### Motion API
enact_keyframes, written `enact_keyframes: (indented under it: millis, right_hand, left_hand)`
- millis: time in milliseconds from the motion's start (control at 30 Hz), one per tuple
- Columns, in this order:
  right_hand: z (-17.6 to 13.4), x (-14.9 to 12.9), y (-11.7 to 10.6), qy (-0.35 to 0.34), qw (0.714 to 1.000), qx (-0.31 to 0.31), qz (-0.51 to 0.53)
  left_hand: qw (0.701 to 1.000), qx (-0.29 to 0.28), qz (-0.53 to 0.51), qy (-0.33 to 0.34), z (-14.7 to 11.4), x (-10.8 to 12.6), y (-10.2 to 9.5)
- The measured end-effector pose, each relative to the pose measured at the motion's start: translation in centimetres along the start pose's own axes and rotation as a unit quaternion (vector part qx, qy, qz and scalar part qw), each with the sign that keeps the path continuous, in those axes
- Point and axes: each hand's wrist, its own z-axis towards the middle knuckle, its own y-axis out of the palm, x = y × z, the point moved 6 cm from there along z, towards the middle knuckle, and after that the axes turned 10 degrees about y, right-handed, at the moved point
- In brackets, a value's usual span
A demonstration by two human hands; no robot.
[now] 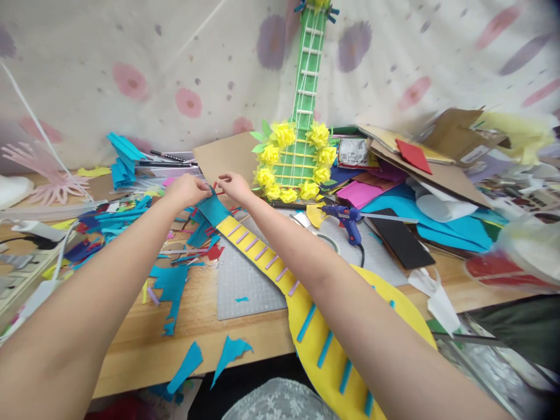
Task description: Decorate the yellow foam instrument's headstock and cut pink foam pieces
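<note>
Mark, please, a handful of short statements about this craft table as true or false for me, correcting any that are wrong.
1. The left hand and the right hand are both at the blue end of the yellow guitar shape. True.
2. The glue gun is gripped in the right hand. False: it lies apart from both hands.
3. Yellow flowers surround the lower part of the green guitar shape. True.
4. The short strips across the yellow neck are red. False: they are light purple.
5. In the picture, the dark phone lies to the right of the glue gun. True.
</note>
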Motion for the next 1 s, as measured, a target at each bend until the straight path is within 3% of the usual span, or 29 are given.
enact_keyframes:
  millis: [100,433,1000]
  right_hand:
    - [-0.7,1.1,-0.3,0.012,0.999,0.003,-0.038]
    - [-2.4,0.6,-0.2,-0.071,0.983,0.015,-0.169]
    - [-3.0,0.5,-0.3,-0.051,0.985,0.004,-0.167]
  left_hand:
    - [1.0,-0.021,-0.009,0.009,0.1,-0.4,0.1]
    - [0.998,-0.051,0.024,-0.037,-0.1,0.4,0.7]
    - [0.999,-0.03,0.004,-0.025,0.3,-0.2,1.1]
